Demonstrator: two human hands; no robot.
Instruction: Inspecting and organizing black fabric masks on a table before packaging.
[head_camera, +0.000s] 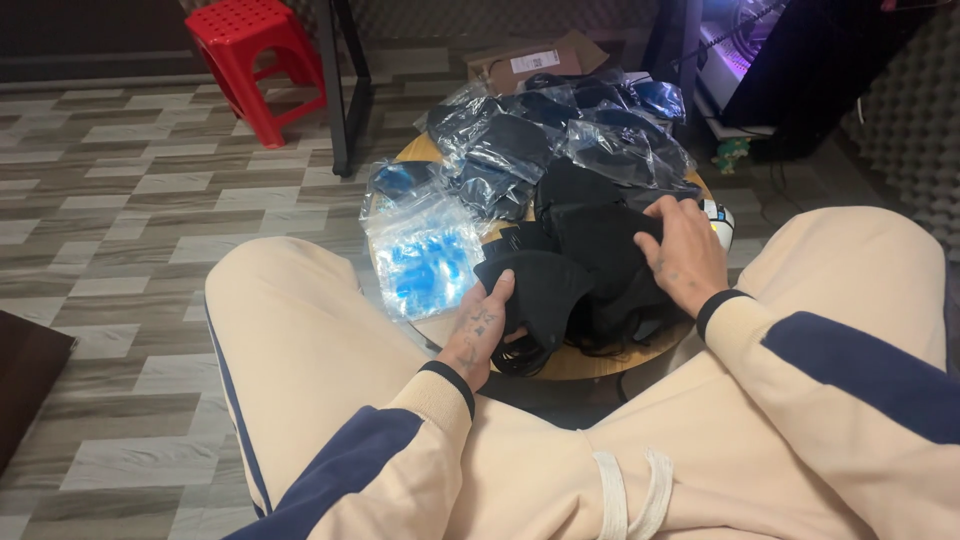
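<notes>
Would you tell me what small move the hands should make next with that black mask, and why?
Probably lift the black mask clear of the pile: the left hand already grips its edge, while the right hand presses down on the remaining masks, so one can come free alone.

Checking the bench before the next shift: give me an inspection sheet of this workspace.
Surface: small round wooden table, almost fully covered.
Job's things: loose black masks heaped at the near edge.
Clutter: clear bags of dark masks; empty clear bags; cardboard box.
Grippers: left hand grips one black mask; right hand rests flat on the heap.
Cables: one on the floor.
Surroundings: red plastic stool, striped floor tiles.
</notes>
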